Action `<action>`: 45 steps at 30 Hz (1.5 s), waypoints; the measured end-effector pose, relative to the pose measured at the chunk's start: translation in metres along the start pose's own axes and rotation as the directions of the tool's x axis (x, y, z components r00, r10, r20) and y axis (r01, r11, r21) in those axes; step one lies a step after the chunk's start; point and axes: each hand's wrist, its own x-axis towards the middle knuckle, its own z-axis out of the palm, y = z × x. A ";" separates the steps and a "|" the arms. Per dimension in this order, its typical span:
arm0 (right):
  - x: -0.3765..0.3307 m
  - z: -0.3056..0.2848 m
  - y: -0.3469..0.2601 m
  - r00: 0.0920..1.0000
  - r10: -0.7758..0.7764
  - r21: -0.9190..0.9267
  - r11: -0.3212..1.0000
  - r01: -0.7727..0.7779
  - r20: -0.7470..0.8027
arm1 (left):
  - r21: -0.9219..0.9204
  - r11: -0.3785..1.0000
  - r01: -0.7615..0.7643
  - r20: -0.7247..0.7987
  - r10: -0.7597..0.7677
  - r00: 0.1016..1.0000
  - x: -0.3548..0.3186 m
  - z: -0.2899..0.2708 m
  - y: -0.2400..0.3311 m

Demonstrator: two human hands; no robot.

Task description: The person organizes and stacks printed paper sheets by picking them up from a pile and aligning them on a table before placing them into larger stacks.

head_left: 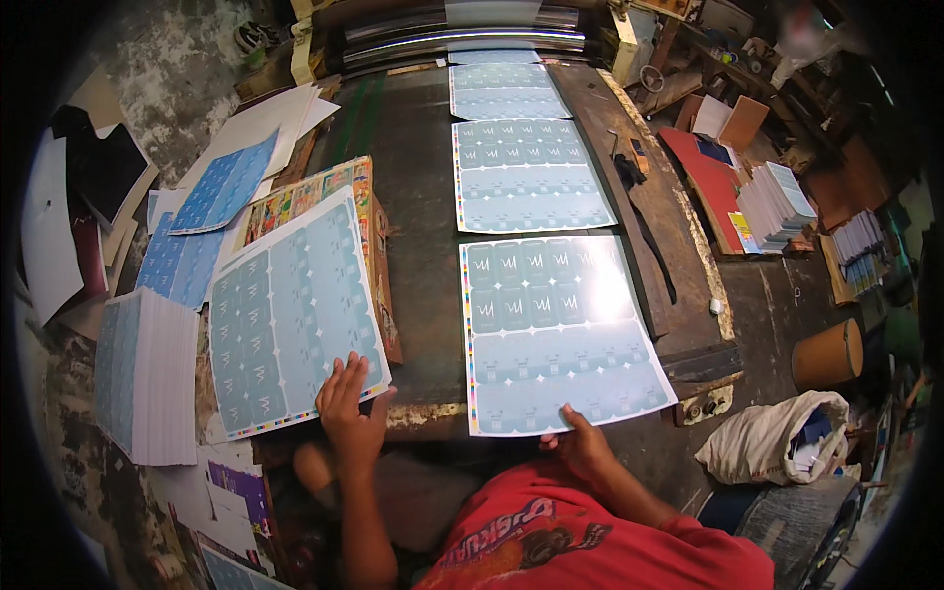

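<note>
Dark worktable [413, 177], mottled concrete floor [167, 69]

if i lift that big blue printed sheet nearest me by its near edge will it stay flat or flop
Probably flops: the blue printed sheet looks thin and wide, and the right hand grips only its near edge. It likely slides easily, given its glossy glare, and looks light.

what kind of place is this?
Likely a small print shop. Printed blue sheets lie in a row on a dark table leading from a roller machine, and stacks of sheets sit alongside.
</note>
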 end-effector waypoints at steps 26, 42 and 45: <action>0.049 0.037 -0.052 0.971 -0.232 0.033 0.972 0.234 -0.053 | -0.498 0.845 0.193 -0.087 -0.269 0.959 0.001 -0.015 0.022; 0.001 -0.010 -0.014 0.994 0.014 0.010 1.000 -0.015 0.109 | 0.028 0.999 -0.034 0.029 0.033 0.999 0.007 -0.003 0.015; -0.025 -0.023 0.008 0.999 0.047 -0.042 0.998 -0.047 -0.014 | 0.092 0.996 -0.021 0.007 0.020 1.000 -0.002 0.010 0.005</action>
